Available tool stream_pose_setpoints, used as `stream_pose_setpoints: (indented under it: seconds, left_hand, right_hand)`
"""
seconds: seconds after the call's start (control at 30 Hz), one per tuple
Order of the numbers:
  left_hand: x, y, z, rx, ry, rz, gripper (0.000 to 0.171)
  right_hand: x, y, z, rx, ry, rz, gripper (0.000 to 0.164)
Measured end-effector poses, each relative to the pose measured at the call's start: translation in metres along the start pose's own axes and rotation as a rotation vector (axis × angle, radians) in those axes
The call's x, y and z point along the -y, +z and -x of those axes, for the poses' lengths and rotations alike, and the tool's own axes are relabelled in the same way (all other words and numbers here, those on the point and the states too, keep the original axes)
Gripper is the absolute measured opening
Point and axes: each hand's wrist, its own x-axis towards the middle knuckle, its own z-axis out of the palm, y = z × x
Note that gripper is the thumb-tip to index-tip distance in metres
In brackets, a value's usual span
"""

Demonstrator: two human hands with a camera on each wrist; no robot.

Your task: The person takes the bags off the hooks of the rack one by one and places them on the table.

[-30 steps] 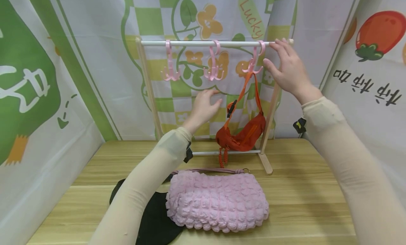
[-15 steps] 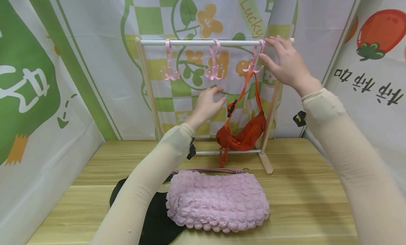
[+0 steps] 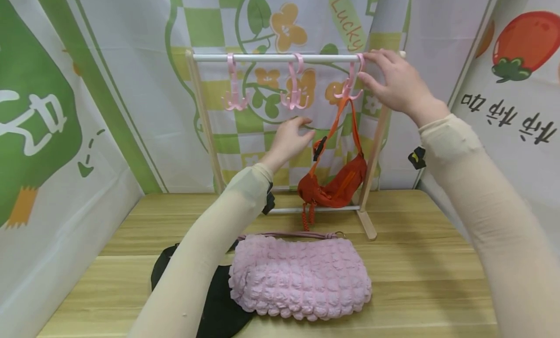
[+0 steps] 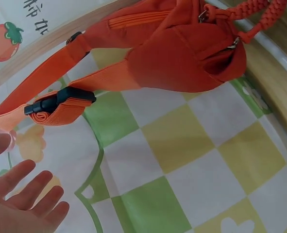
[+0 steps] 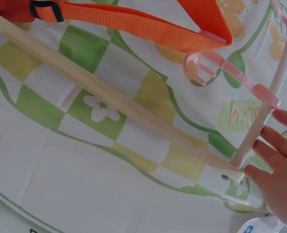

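Observation:
An orange-red waist bag (image 3: 334,185) hangs by its strap from the rightmost pink hook (image 3: 348,87) on the rack's white rod (image 3: 262,58). My left hand (image 3: 289,141) hovers left of the strap, fingers loosely extended, with nothing in it. In the left wrist view a black buckle (image 4: 60,102) on the strap lies just beyond those fingers. My right hand (image 3: 398,82) is up at the rod's right end, beside that hook. Seen from the right wrist, its extended fingertips (image 5: 272,141) touch the rod and grip nothing.
Two more pink hooks, a left one (image 3: 235,85) and a middle one (image 3: 294,85), hang on the rod. A puffy pink handbag (image 3: 302,277) lies at the table's front, partly over a black item (image 3: 223,299). The rack's wooden foot (image 3: 366,226) stands behind it.
My left hand has drifted right and slightly up towards the bag's strap. The right hand has shifted a little left along the rod, closer to the hook. The bag hangs as before.

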Motion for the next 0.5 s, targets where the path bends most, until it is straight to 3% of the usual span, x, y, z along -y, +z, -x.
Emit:
stream_pose_setpoints:
  seconds: [0.5]
  left_hand:
    - [-0.014, 0.011, -0.01, 0.071, -0.054, 0.073, 0.046]
  right_hand:
    - [0.0, -0.002, -0.002, -0.013, -0.03, 0.007, 0.061]
